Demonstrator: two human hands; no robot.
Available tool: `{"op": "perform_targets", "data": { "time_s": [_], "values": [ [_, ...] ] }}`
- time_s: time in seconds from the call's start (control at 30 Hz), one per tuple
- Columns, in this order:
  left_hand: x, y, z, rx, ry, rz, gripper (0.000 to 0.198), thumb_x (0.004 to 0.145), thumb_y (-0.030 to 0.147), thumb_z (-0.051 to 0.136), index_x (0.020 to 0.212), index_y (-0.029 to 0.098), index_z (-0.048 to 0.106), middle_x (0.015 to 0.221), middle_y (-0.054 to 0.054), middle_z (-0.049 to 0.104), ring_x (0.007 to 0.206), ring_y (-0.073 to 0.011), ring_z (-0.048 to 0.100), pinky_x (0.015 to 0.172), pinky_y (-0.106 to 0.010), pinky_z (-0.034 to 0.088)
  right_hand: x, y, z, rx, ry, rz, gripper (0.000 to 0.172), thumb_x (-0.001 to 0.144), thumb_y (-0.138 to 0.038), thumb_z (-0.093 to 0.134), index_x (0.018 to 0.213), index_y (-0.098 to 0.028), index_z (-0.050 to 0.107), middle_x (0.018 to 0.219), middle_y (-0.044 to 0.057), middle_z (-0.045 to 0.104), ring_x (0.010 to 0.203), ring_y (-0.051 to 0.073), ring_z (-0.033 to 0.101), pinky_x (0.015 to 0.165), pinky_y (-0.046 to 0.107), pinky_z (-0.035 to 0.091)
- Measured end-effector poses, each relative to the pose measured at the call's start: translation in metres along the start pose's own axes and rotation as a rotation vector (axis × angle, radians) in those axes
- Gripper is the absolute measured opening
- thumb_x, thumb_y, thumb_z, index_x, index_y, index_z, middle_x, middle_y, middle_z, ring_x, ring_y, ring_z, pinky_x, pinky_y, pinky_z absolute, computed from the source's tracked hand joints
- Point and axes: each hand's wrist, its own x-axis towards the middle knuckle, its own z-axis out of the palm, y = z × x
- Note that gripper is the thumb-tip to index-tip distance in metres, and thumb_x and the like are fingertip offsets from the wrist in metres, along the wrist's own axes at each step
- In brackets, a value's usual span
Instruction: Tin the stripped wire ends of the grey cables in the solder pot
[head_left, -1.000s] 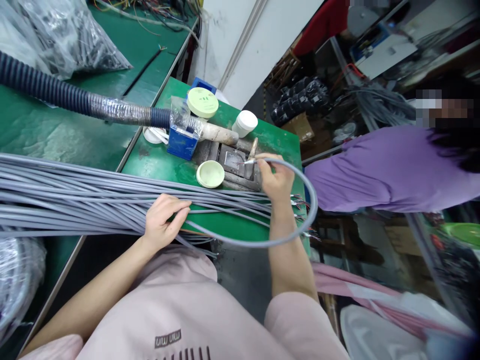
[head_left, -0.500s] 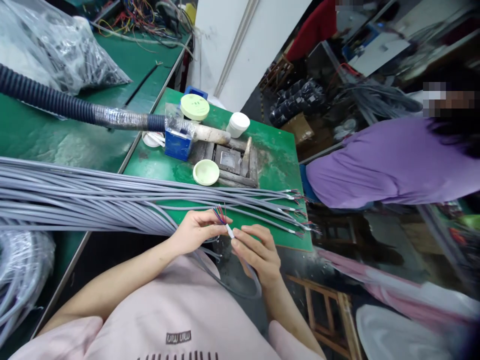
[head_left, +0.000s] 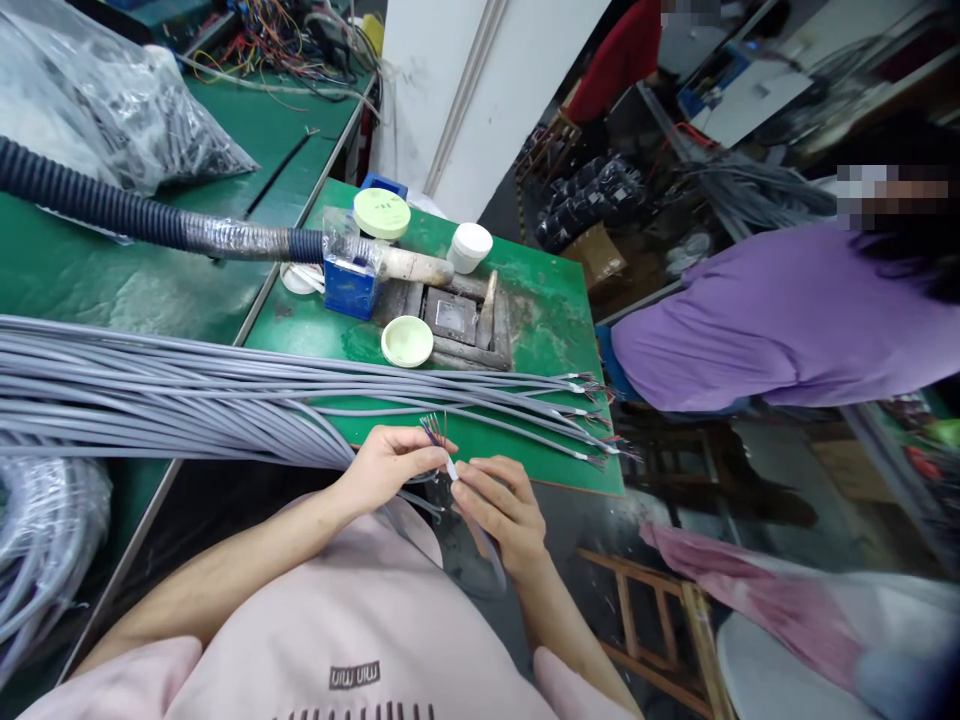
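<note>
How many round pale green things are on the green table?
2. The round pale green container with a marked top is beyond the blue rectangular box; the shallow round pale green dish is nearer the long grey cables. More may be hidden.

A slim grey cable is held close to 1 end by the left hand and the right hand, its tip tilted up and leftward. That end is covered by a short white sleeve, above which thin dark, reddish and bluish wires are splayed. Below the right hand, the grey length is bent downward, its course partly hidden.
</note>
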Motion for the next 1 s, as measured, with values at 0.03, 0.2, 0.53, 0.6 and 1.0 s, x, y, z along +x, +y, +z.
{"op": "perform_targets", "data": {
  "time_s": [0.03, 0.2, 0.53, 0.6, 1.0],
  "values": [
    [0.000, 0.000, 0.000, -0.004, -0.001, -0.007, 0.018, 0.064, 0.034, 0.078, 0.068, 0.017, 0.075, 0.076, -0.004, 0.074, 0.068, -0.0155, 0.065, 0.070, -0.029, 0.055, 0.000, 0.000, 0.000, -0.001, -0.003, -0.003, 0.047, 0.081, -0.012, 0.063, 0.124, -0.033, 0.060, 0.103, 0.004, 0.075, 0.097, 0.024, 0.067, 0.072, 0.044, 0.056],
    [0.000, -0.004, -0.001, -0.024, -0.021, -0.034, 0.021, 0.070, 0.036, 0.074, 0.064, 0.016, 0.073, 0.078, -0.004, 0.074, 0.070, -0.0148, 0.066, 0.071, -0.028, 0.052, 0.000, 0.001, 0.001, 0.002, -0.006, -0.028, 0.048, 0.081, -0.011, 0.064, 0.124, -0.030, 0.060, 0.105, 0.006, 0.074, 0.097, 0.024, 0.066, 0.072, 0.043, 0.056],
    [0.000, -0.008, 0.004, -0.127, 0.026, -0.093, 0.028, 0.067, 0.037, 0.077, 0.055, 0.015, 0.066, 0.058, -0.001, 0.068, 0.056, -0.0099, 0.058, 0.064, -0.024, 0.047, -0.007, 0.000, 0.006, 0.039, -0.034, -0.034, 0.045, 0.084, -0.011, 0.060, 0.126, -0.028, 0.059, 0.115, 0.009, 0.069, 0.105, 0.023, 0.061, 0.079, 0.042, 0.053],
    [0.001, -0.008, 0.006, -0.135, 0.024, -0.092, 0.028, 0.068, 0.036, 0.076, 0.054, 0.015, 0.065, 0.057, 0.000, 0.068, 0.055, -0.0093, 0.057, 0.063, -0.023, 0.046, -0.008, 0.000, 0.006, 0.040, -0.037, -0.028, 0.044, 0.085, -0.012, 0.058, 0.126, -0.028, 0.058, 0.117, 0.009, 0.068, 0.106, 0.022, 0.060, 0.080, 0.041, 0.053],
    [0.002, -0.012, 0.011, -0.100, -0.051, -0.089, 0.027, 0.073, 0.039, 0.072, 0.061, 0.015, 0.070, 0.067, -0.003, 0.071, 0.066, -0.0125, 0.062, 0.073, -0.025, 0.049, -0.016, -0.006, -0.001, 0.020, -0.020, 0.028, 0.049, 0.085, -0.010, 0.056, 0.131, -0.028, 0.055, 0.116, 0.010, 0.066, 0.108, 0.023, 0.059, 0.082, 0.043, 0.052]
  ]
}}
